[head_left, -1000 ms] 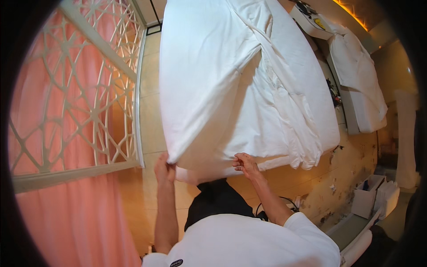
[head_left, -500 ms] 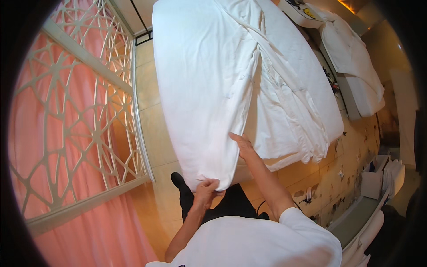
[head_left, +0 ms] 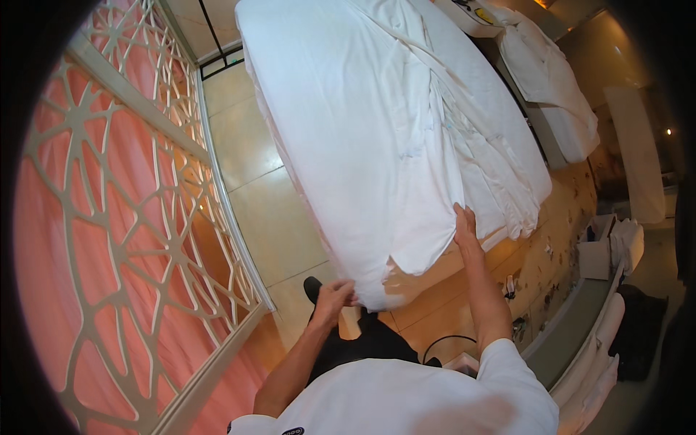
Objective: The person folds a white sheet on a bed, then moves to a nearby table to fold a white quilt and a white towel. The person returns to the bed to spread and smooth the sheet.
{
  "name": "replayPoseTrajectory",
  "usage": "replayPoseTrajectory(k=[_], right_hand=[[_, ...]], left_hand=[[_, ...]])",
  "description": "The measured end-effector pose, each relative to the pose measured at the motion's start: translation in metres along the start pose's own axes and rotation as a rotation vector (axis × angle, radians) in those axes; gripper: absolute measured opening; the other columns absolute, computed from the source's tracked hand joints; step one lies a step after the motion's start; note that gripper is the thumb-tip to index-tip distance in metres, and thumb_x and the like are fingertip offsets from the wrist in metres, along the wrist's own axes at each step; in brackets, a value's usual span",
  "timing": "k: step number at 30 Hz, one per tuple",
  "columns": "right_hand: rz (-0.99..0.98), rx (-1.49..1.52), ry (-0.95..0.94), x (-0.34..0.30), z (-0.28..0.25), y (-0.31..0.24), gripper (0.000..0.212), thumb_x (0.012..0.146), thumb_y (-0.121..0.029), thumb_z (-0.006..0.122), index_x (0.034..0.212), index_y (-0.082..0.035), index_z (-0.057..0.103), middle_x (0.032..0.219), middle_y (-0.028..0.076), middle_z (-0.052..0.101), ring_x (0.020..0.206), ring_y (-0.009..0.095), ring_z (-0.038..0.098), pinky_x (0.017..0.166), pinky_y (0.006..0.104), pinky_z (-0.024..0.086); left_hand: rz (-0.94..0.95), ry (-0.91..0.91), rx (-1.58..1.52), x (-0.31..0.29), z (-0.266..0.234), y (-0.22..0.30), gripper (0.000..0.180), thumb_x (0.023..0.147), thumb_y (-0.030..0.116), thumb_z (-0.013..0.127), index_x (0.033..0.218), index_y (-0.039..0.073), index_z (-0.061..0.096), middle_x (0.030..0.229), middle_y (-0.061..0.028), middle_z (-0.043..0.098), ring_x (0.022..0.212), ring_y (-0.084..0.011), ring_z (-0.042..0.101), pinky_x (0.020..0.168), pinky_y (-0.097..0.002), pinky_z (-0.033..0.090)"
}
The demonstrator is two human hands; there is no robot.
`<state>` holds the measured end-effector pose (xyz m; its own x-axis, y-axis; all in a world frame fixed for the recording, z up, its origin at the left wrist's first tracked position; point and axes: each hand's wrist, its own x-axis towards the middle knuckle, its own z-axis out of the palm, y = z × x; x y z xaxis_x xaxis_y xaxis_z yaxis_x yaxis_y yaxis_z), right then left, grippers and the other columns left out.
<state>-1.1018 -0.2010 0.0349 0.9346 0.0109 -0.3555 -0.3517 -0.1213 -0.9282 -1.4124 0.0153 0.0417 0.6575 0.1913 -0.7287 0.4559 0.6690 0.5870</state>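
We see the left hand (head_left: 335, 296) bent at the wrist, its grip closed on the lower corner of the white sheet (head_left: 362, 145) at the bed's near corner; the right hand (head_left: 464, 221) lies flat, fingers straight, pressing the sheet's edge without clasping it; the sheet drapes smooth over the bed (head_left: 435, 279), bunched along its right edge.
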Motion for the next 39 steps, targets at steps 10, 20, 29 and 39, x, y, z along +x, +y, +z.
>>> replayPoseTrajectory(k=[10, 20, 29, 39], right_hand=[[-0.107, -0.212, 0.101, -0.006, 0.007, 0.01, 0.031, 0.087, -0.017, 0.05, 0.104, 0.008, 0.057, 0.092, 0.01, 0.061, 0.081, 0.017, 0.053, 0.075, 0.0306, 0.043], [-0.405, -0.424, -0.19, -0.048, 0.142, -0.014, 0.027, 0.087, -0.021, 0.052, 0.106, -0.003, 0.059, 0.086, 0.017, 0.064, 0.075, 0.027, 0.06, 0.071, 0.0357, 0.047], [-0.634, -0.783, -0.241, -0.076, 0.2, 0.004, 0.02, 0.087, -0.023, 0.049, 0.097, -0.007, 0.055, 0.069, 0.021, 0.058, 0.065, 0.043, 0.056, 0.056, 0.0486, 0.044], [-0.571, -0.758, -0.657, -0.099, 0.246, -0.051, 0.015, 0.083, -0.014, 0.045, 0.092, -0.003, 0.047, 0.06, 0.017, 0.054, 0.059, 0.038, 0.056, 0.05, 0.0453, 0.043]], left_hand=[[-0.06, 0.179, 0.0, -0.017, -0.087, 0.028, 0.015, 0.084, 0.015, 0.062, 0.087, 0.002, 0.057, 0.071, -0.0057, 0.056, 0.059, -0.0153, 0.058, 0.053, -0.026, 0.05], [-0.008, 0.215, -0.071, 0.002, -0.104, 0.055, 0.018, 0.082, 0.014, 0.063, 0.092, 0.001, 0.057, 0.071, -0.0062, 0.057, 0.059, -0.0159, 0.059, 0.052, -0.0269, 0.052], [0.044, 0.092, 0.044, 0.072, -0.069, 0.138, 0.02, 0.082, 0.018, 0.063, 0.089, -0.001, 0.058, 0.071, -0.0056, 0.057, 0.059, -0.0156, 0.059, 0.053, -0.0264, 0.051], [0.149, -0.119, 0.33, 0.169, -0.004, 0.242, 0.031, 0.083, 0.026, 0.064, 0.098, 0.0, 0.057, 0.082, -0.0056, 0.058, 0.073, -0.0136, 0.057, 0.064, -0.0272, 0.049]])
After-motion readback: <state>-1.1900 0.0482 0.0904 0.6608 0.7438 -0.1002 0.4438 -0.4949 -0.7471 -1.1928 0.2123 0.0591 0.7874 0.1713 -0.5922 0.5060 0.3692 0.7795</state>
